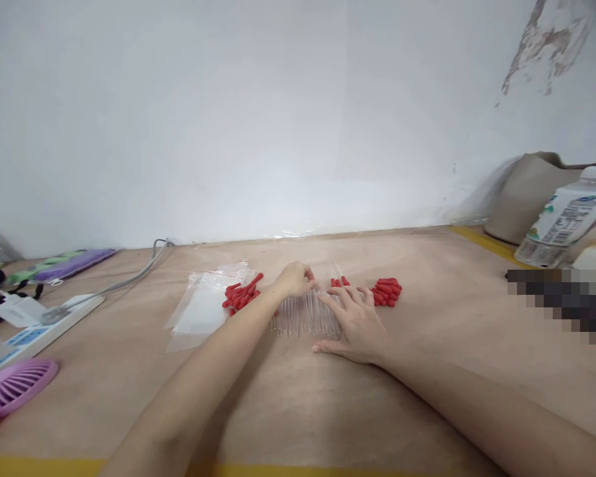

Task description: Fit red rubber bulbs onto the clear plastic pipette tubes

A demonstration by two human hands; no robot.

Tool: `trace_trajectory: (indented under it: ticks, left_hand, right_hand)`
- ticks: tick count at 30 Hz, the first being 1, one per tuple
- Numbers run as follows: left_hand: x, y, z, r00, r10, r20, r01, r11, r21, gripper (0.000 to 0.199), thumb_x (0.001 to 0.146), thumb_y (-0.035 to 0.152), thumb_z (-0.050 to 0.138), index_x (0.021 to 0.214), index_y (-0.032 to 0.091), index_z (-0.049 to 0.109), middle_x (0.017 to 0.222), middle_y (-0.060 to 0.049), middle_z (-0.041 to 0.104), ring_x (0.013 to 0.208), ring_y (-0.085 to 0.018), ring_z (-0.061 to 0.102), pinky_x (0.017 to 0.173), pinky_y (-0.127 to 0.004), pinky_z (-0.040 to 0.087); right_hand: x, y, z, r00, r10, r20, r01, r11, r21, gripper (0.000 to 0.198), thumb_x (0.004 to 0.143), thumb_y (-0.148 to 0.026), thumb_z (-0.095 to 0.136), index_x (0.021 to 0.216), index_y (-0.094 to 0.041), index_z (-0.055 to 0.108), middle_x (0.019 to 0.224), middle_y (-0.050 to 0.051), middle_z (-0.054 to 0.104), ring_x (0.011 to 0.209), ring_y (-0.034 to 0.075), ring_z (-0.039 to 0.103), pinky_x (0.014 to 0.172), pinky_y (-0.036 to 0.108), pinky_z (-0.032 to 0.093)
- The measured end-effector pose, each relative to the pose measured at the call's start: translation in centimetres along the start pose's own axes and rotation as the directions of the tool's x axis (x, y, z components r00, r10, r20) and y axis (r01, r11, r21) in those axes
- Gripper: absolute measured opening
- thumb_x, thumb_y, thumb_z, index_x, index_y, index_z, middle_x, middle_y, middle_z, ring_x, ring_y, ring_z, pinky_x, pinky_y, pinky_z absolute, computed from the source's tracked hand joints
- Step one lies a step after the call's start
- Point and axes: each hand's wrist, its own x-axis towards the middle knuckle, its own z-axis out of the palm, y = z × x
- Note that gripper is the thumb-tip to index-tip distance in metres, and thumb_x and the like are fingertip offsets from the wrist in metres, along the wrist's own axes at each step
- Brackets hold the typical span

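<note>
A row of thin clear glass tubes (298, 318) lies side by side on the brown covered table. At its far end, my left hand (296, 279) is bent over with fingers curled; whatever it may hold is hidden. My right hand (357, 326) rests palm down over the row's right end, fingers spread and thumb stretched out. Just past its fingertips lie a few droppers (342, 281) with red rubber bulbs and clear tips. Red rubber bulbs form one pile (239, 297) beside my left forearm and another pile (387, 291) right of my right hand.
Clear zip bags (203, 308) lie left of the red bulbs. Farther left are a power strip (79, 308) with a grey cable, a pink fan (20, 387) and a purple pouch (74, 265). A plastic bottle (566, 218) and a grey bin (521, 195) stand at right. A wall closes the back.
</note>
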Motion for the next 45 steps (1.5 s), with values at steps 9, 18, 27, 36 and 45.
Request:
trace_trajectory:
  ticks: [9, 18, 27, 36, 45]
  left_hand:
    - [3.3, 2.9, 1.4, 0.956, -0.229, 0.181, 0.243, 0.968, -0.056, 0.044, 0.056, 0.055, 0.059, 0.064, 0.013, 0.062, 0.065, -0.006, 0.061, 0.062, -0.018, 0.056, 0.056, -0.026, 0.043]
    - [4.2, 4.0, 1.8, 0.942, -0.300, 0.153, 0.308, 0.951, -0.028, 0.017, 0.059, 0.028, 0.057, 0.055, 0.012, 0.059, 0.048, -0.004, 0.055, 0.049, -0.016, 0.053, 0.050, -0.026, 0.041]
    - [-4.0, 1.2, -1.3, 0.961, -0.001, -0.276, 0.017, 0.998, 0.055, 0.016, 0.077, 0.027, 0.045, 0.078, 0.015, 0.055, 0.078, -0.006, 0.060, 0.072, -0.017, 0.055, 0.065, -0.027, 0.041]
    - [-12.6, -1.4, 2.5, 0.648, 0.529, -0.547, -0.546, 0.824, 0.150, 0.009, 0.077, 0.017, 0.055, 0.086, 0.016, 0.055, 0.084, -0.003, 0.061, 0.076, -0.011, 0.055, 0.071, -0.025, 0.045]
    - [-12.2, -0.6, 3.4, 0.647, 0.549, -0.529, -0.574, 0.808, 0.136, 0.029, 0.073, 0.022, 0.061, 0.101, 0.017, 0.055, 0.097, -0.007, 0.061, 0.090, -0.017, 0.054, 0.078, -0.033, 0.044]
  right_hand:
    - [0.5, -0.4, 0.8, 0.983, 0.150, -0.107, -0.157, 0.985, -0.066, 0.093, 0.053, -0.083, 0.035, 0.113, -0.013, 0.047, 0.107, 0.017, 0.051, 0.098, 0.030, 0.043, 0.086, 0.048, 0.021]
    - [0.0, -0.4, -0.1, 0.973, 0.107, -0.204, -0.121, 0.991, -0.060, 0.068, 0.066, -0.071, 0.040, 0.103, -0.016, 0.054, 0.101, 0.011, 0.056, 0.093, 0.024, 0.046, 0.086, 0.042, 0.021]
    - [-1.0, 0.5, 0.1, 0.943, 0.073, -0.324, -0.079, 0.997, -0.006, 0.047, 0.078, -0.035, 0.046, 0.120, -0.014, 0.041, 0.117, 0.011, 0.049, 0.105, 0.022, 0.044, 0.092, 0.041, 0.024]
    - [-1.8, 0.6, -1.8, 0.937, -0.172, -0.304, 0.189, 0.982, 0.026, 0.045, 0.077, -0.041, 0.053, 0.115, -0.018, 0.048, 0.105, 0.007, 0.059, 0.103, 0.020, 0.048, 0.094, 0.041, 0.025]
    - [-2.1, 0.4, -0.8, 0.938, -0.211, -0.273, 0.248, 0.963, 0.109, 0.009, 0.079, -0.025, 0.053, 0.084, -0.023, 0.060, 0.068, -0.005, 0.062, 0.086, 0.012, 0.052, 0.097, 0.043, 0.017]
